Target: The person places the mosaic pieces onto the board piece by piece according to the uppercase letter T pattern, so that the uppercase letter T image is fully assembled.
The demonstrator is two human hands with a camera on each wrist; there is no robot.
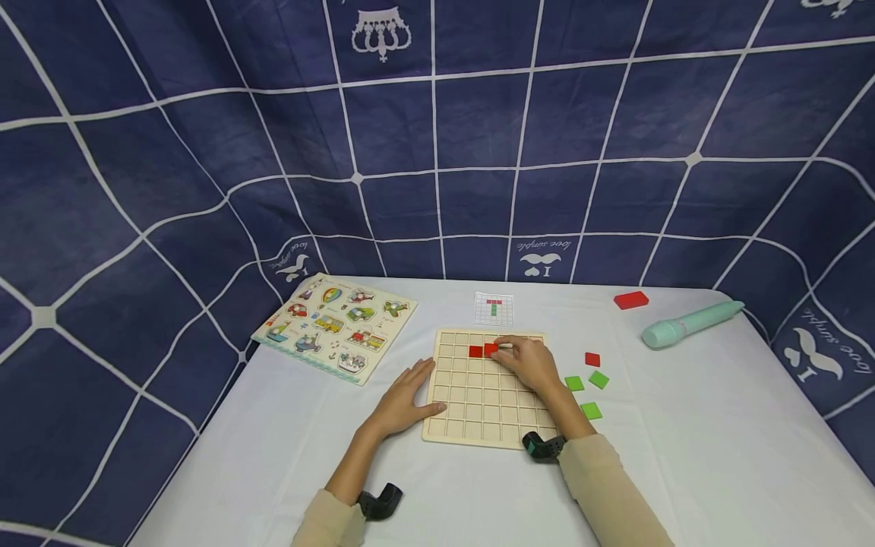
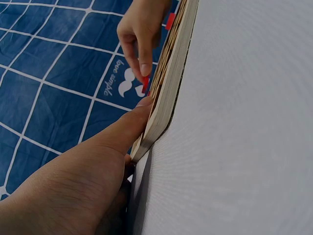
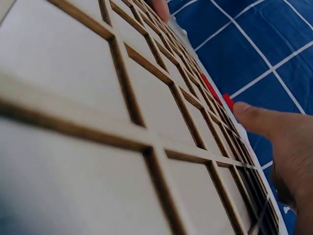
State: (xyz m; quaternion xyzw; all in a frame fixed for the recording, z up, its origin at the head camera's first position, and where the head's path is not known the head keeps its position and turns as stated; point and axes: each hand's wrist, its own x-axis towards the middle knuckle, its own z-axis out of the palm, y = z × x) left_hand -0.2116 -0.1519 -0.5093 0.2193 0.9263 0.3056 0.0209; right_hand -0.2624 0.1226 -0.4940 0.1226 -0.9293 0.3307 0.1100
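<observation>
A wooden grid board point(image 1: 472, 414) lies on the white table. One red square tile point(image 1: 475, 351) sits in a cell of its upper part. Just right of that tile, my right hand point(image 1: 528, 365) pinches a second red tile point(image 1: 491, 349) between thumb and fingers, over the neighbouring cell. The right wrist view shows the pinched red tile point(image 3: 228, 101) tilted above the grid. My left hand point(image 1: 403, 403) rests against the board's left side, fingers extended along the edge. Its thumb point(image 2: 139, 117) lies over the board's rim in the left wrist view.
Right of the board lie green tiles point(image 1: 591, 411) and a loose red tile point(image 1: 592, 359). A pattern card point(image 1: 494, 309) is behind the board. A picture puzzle point(image 1: 369, 365) lies left; a red block point(image 1: 631, 300) and a mint-green microphone-shaped thing point(image 1: 693, 322) lie back right.
</observation>
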